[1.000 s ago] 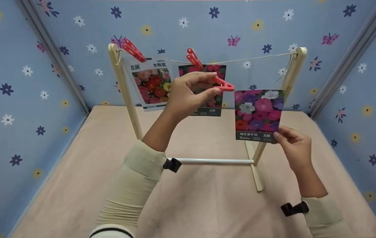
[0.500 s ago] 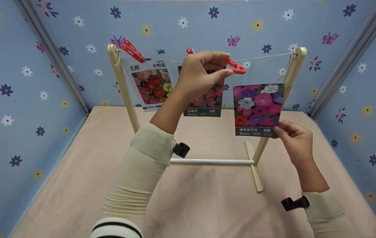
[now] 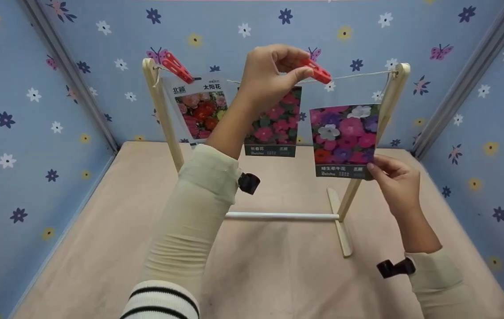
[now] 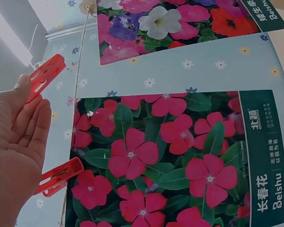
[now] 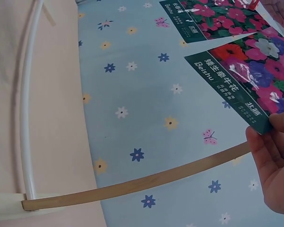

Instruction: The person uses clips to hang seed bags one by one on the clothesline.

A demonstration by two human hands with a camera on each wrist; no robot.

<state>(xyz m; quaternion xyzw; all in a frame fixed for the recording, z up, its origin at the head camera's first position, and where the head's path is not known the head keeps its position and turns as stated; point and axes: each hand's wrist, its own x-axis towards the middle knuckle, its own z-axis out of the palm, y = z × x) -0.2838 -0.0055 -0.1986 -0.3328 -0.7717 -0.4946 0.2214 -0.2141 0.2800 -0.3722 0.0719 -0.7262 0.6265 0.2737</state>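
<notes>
My left hand [image 3: 274,73] pinches a red clothespin [image 3: 318,71] between thumb and fingers, beside the string [image 3: 358,76]. In the left wrist view that clothespin [image 4: 46,78] points toward the string without visibly gripping it. With thumb and fingers, my right hand [image 3: 396,184] holds the lower right corner of a flower seed packet [image 3: 345,135], upright and a little below the string. A second packet [image 3: 274,124] with pink flowers hangs from the string; its clothespin [image 4: 61,177] shows in the left wrist view. Another red clothespin [image 3: 177,67] holds a white-topped packet [image 3: 201,108] at the left.
The string runs between two wooden posts [image 3: 387,106] of a rack. A white crossbar [image 3: 283,216] joins the posts low down. Wooden feet [image 3: 340,226] stand on the pinkish cloth [image 3: 269,274]. Blue flowered panels [image 3: 243,44] enclose the back and sides.
My left hand has risen with the clothespin up to string height, and the clothespin's handles are less squeezed. My right hand has lifted the seed packet slightly toward the string.
</notes>
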